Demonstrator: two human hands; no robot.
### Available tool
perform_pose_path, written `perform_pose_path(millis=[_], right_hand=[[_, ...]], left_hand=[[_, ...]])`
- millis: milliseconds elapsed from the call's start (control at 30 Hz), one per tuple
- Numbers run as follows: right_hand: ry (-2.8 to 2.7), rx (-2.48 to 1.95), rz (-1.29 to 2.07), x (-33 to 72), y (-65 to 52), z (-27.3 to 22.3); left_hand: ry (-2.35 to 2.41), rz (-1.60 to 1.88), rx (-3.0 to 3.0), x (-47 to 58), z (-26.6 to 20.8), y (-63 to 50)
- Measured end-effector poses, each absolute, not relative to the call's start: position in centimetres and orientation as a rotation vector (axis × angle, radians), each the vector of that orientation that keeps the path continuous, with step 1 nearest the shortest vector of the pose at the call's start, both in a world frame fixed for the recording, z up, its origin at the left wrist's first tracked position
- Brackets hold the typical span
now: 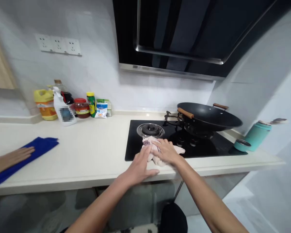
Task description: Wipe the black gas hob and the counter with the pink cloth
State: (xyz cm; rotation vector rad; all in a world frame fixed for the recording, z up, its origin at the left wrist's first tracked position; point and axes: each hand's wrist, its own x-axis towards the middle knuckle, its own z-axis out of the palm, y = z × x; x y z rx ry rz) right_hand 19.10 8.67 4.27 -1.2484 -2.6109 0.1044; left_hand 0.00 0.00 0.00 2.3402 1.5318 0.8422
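The cloth (158, 161) lay bunched near the centre of the frame, across the front edge of the hob (133, 150), just below the left burner (150, 129). The left hand (141, 166) rested on it open, thumb spread away; the right hand (168, 151) lay over it, though whether its fingers pinched a fold could not be told. For what looked like wiping, a flatter fold, even pressure and a tucked-in loose end would have served better, especially around the burner's rim.
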Motion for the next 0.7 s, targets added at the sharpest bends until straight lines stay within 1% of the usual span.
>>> perform_pose_path(millis=[133, 233, 333, 567, 700], right_hand=[[-2.646, -1.126, 0.151, 18.9, 6.4, 3.0], [-2.506, -1.064, 0.115, 20.0, 4.8, 1.9], [-2.374, -1.074, 0.102, 21.9, 4.1, 1.1], [-2.116, -1.281, 0.068, 31.6, 5.2, 0.1], [-1.778, -1.57, 0.067, 39.7, 7.1, -0.5]], left_hand=[[1.758, 0.763, 2.285, -6.8, 0.5, -1.4], [1.956, 0.68, 2.274, -11.6, 0.4, -2.2], [2.061, 0.669, 2.298, -15.3, -0.3, -2.9], [2.082, 0.752, 2.354, -18.7, -1.2, -2.9], [2.143, 0.74, 2.339, -17.6, -0.9, -3.1]])
